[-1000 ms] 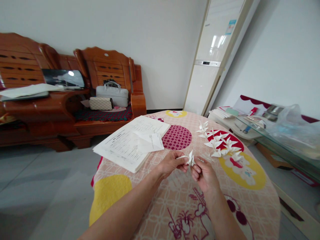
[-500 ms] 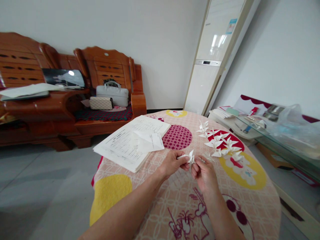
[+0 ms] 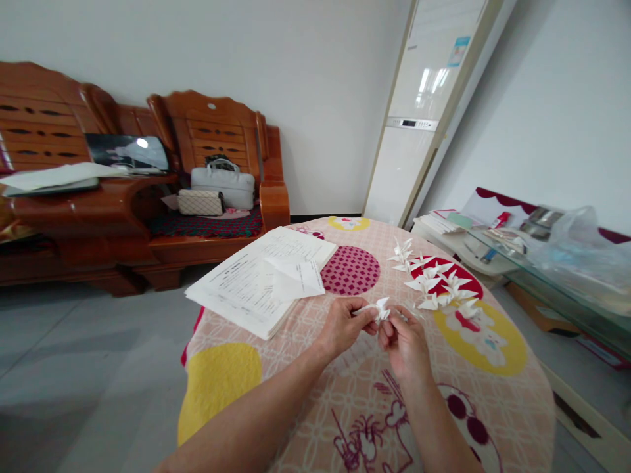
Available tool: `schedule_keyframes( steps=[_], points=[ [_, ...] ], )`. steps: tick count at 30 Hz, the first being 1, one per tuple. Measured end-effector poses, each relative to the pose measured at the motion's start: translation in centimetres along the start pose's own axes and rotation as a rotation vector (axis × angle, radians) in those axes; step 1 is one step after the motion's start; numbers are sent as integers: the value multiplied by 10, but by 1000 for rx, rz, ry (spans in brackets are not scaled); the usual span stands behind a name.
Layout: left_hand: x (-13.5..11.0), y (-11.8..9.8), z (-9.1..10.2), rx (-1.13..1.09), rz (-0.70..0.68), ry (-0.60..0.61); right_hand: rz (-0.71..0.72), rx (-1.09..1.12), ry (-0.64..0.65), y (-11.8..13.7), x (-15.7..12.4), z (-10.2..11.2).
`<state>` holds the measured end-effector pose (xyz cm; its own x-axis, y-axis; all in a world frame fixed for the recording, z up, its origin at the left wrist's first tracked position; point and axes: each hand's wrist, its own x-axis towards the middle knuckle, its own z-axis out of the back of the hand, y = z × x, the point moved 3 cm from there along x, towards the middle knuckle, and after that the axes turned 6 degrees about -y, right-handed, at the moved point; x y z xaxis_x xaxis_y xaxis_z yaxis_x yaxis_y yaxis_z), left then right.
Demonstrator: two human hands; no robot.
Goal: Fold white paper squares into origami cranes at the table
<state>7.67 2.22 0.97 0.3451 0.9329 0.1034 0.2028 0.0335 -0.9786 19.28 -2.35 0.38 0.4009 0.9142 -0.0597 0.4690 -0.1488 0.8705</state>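
White paper crane (image 3: 381, 307) between hands (image 3: 341, 326)

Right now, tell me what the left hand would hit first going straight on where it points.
Beyond the folded paper it pinches, the left hand would likely meet the right hand first; depth there is hard to judge.

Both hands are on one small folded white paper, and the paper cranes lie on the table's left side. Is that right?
Wrong side: the head view shows the paper cranes on the table's right side. The left hand and right hand are indeed both on one small folded white paper.
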Motion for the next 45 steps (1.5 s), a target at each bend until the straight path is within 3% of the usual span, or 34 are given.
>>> schedule_keyframes(
  steps=[7, 19, 34, 39, 45],
  points=[
    [-2, -3, -1, 32, -15, -23, 18, 1, 2, 1, -1, 0],
    [3, -7, 13, -78, 198, 320, -226, -12, 146, 3, 2, 9],
    [1, -2, 18, -103, 383, 413, -380, -87, 273, 2, 2, 15],
    [3, -2, 17, -100, 333, 367, -338, -71, 229, 1, 5, 15],
    [4, -4, 15, -54, 219, 204, -181, -17, 74, -1, 5, 9]
  ],
)
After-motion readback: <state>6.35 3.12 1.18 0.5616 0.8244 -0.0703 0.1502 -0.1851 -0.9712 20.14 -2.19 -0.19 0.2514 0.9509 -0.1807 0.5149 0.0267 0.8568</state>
